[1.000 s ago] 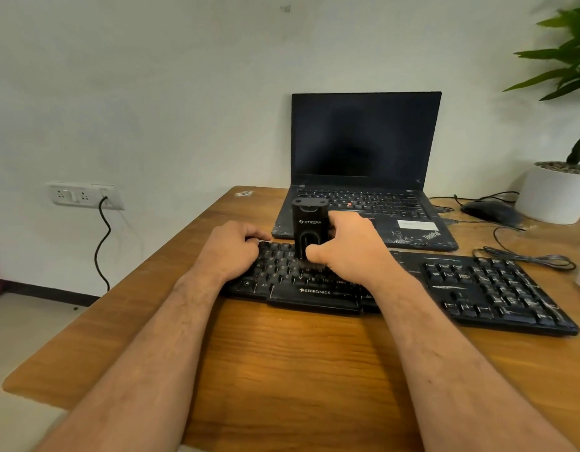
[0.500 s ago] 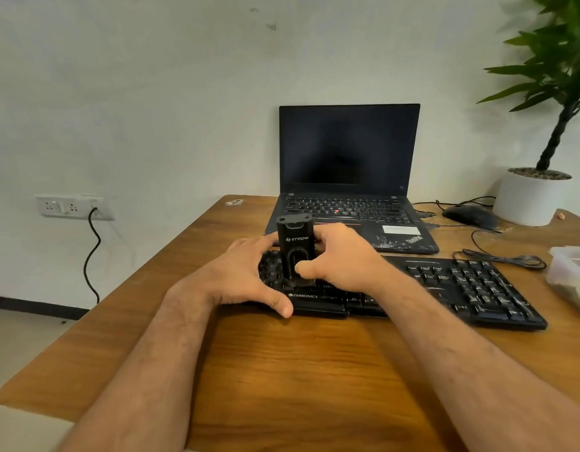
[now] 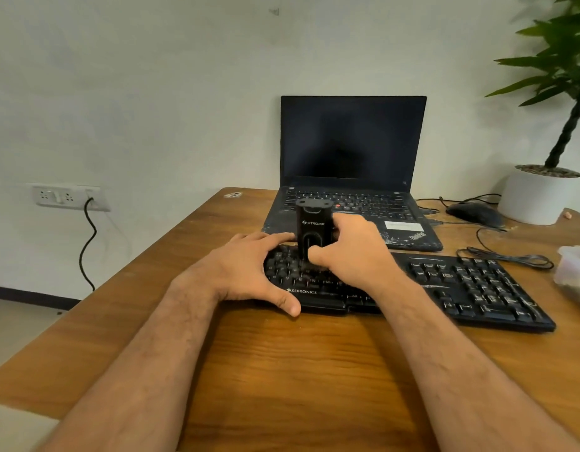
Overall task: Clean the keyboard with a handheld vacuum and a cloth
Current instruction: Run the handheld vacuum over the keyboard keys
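Wooden brown desk (image 3: 314,370) set against a plain pale wall (image 3: 151,93); single head view.

Black full-size keyboard with white "ZEBRONICS" lettering (image 3: 471,288) lies flat across the desk, just in front of an open black laptop with a dark screen (image 3: 352,141).

Black box-shaped handheld vacuum marked "STRIFF" (image 3: 312,228) stands upright, its lower end down on the keys of the keyboard's left half.

Right hand (image 3: 354,252): fingers curled round the vacuum's right side and back, thumb across its front face. Firm grip on the body.

Left hand (image 3: 246,269): fingers spread and nearly straight, laid flat over the keyboard's left end; fingertips reach up beside the vacuum's base. Thumb splayed out, its tip against the keyboard's front edge near the lettering. Nothing held.

Right of the laptop: black computer mouse (image 3: 474,213), loose black cable (image 3: 510,259), white round pot with a green plant (image 3: 536,197). Clear plastic container (image 3: 575,272) at the right edge. White wall socket strip with a black cord (image 3: 67,195) at left.
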